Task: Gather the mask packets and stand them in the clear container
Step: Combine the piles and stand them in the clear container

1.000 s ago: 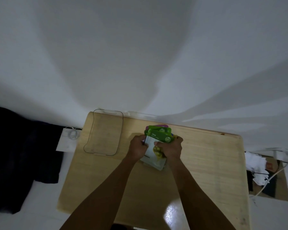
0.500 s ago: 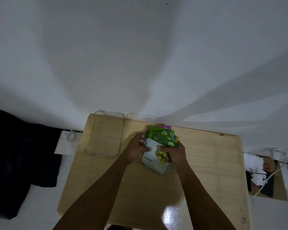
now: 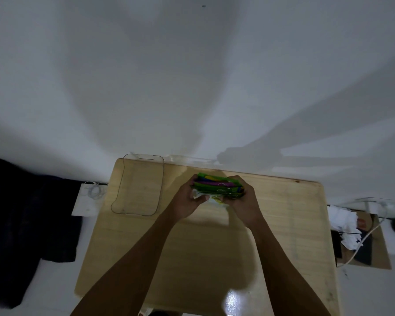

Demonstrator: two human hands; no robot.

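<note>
A stack of mask packets (image 3: 217, 187), green, purple and yellow at their top edges and white below, is held upright above the wooden table (image 3: 203, 247). My left hand (image 3: 187, 200) grips the stack's left side and my right hand (image 3: 243, 201) grips its right side. The clear container (image 3: 138, 184) stands at the table's back left corner, a hand's width left of the stack, with nothing visible inside it.
A white wall rises right behind the table. Dark cloth (image 3: 21, 224) hangs at the left, with a white box and a coiled cable (image 3: 89, 198) beside the table. Crumpled paper, cables and a cardboard box (image 3: 356, 233) lie on the floor at the right.
Both hands have tipped the stack from lying face-up to standing on edge, so the packets' coloured top edges now face the camera. The stack is squeezed tighter together.
</note>
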